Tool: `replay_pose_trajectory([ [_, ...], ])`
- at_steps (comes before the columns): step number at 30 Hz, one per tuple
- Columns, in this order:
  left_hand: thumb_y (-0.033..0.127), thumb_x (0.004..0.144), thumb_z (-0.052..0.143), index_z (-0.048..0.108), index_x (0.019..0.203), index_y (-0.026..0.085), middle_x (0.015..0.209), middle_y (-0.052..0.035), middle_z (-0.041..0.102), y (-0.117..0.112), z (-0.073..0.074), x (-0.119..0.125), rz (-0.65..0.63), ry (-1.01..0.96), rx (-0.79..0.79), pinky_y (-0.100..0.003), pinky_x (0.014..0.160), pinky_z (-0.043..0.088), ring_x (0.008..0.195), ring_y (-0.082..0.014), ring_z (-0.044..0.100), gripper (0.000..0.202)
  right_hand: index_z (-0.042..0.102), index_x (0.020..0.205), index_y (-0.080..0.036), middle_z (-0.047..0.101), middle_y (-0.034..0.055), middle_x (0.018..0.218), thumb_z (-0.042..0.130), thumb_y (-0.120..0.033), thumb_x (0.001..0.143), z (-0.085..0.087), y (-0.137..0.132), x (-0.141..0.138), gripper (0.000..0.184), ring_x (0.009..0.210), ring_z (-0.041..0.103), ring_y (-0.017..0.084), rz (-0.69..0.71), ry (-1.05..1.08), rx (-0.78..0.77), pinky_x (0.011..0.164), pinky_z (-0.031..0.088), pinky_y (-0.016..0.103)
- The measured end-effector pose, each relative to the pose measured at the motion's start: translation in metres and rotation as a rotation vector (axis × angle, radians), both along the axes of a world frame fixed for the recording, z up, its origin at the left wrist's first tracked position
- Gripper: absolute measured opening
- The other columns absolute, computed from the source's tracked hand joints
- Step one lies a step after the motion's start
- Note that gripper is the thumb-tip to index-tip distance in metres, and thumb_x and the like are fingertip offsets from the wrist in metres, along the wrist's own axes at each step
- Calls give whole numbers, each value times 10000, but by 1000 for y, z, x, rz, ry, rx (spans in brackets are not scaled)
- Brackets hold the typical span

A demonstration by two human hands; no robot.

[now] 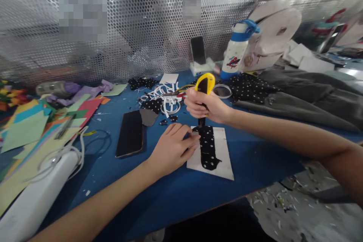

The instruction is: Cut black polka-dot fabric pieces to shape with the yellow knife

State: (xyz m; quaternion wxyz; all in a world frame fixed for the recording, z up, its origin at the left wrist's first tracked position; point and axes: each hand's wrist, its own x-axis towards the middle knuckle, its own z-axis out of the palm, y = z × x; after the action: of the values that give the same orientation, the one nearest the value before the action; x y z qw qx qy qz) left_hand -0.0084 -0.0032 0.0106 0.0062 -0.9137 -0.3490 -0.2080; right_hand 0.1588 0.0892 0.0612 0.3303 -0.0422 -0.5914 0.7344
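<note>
My right hand point(205, 104) is closed in a fist around a tool with a yellow loop and black body point(204, 83). Its dark lower end points down at the top of a black polka-dot fabric strip point(208, 149); whether they touch is hard to tell, and the fist hides the tool's middle. The strip lies on a white card point(224, 155) on the blue table point(164, 200). From the left, my left hand point(177, 147) presses bent, closed fingertips on the strip's upper left edge, over the card.
A phone point(129, 134) lies left of my left hand. White strips point(170, 100) and fabric scraps are piled behind. Coloured paper point(25, 132) and a white power strip point(42, 193) occupy the left. A bottle point(234, 53), a bag point(273, 34) and dark cloth point(312, 96) stand or lie right.
</note>
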Motion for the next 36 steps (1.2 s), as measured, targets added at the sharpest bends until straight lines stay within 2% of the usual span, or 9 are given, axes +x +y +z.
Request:
replay_pose_trajectory([
  [5,274,993,432,652,1134,199,971,-70,569,0,-2,0,12,-1,4,-391,823,406,924,-225,498,272,307,599,-188,240,-105,476,540,-476,930,-2,10,-7,497,380,152,39,184,-59,-16,351,169,168],
  [10,285,1003,420,657,1131,203,964,-59,575,0,-2,0,32,-30,0,-372,816,409,927,-216,501,282,320,601,-186,233,-103,484,514,-505,934,-3,15,-10,500,384,134,42,255,-85,-12,344,157,163],
  [14,279,1005,414,663,1120,203,955,-53,580,2,-2,-1,74,-47,-1,-374,803,403,909,-214,498,285,319,596,-184,252,-96,488,467,-439,977,-1,12,-15,482,386,151,40,232,-109,-6,352,161,168],
  [17,276,998,432,669,1112,202,970,-56,582,2,-3,-2,96,-36,-5,-381,803,401,931,-224,500,273,313,579,-182,274,-93,475,458,-396,991,0,7,-21,486,384,165,33,149,-177,15,360,167,174],
  [20,273,995,437,658,1145,201,990,-63,581,3,-4,-2,112,-26,-8,-388,809,401,962,-237,503,276,309,562,-182,287,-93,464,496,-400,974,1,4,-28,502,382,175,25,53,-251,29,359,171,176],
  [24,275,997,434,661,1143,205,995,-68,581,3,-4,-2,112,-29,-9,-388,813,404,977,-242,506,279,321,563,-182,288,-99,460,543,-390,950,0,4,-36,492,373,182,18,3,-287,23,348,169,171],
  [30,277,998,426,664,1141,216,1000,-65,584,2,-4,-2,61,-27,-18,-386,827,412,966,-232,512,284,304,539,-181,280,-96,465,533,-405,953,1,5,-34,524,378,196,18,84,-271,16,351,163,179],
  [36,252,990,439,666,1120,206,976,-66,579,2,-2,-1,57,-39,-14,-378,812,417,944,-225,513,266,310,548,-182,275,-93,473,536,-418,950,9,7,-26,518,387,203,23,128,-246,58,360,163,187],
])
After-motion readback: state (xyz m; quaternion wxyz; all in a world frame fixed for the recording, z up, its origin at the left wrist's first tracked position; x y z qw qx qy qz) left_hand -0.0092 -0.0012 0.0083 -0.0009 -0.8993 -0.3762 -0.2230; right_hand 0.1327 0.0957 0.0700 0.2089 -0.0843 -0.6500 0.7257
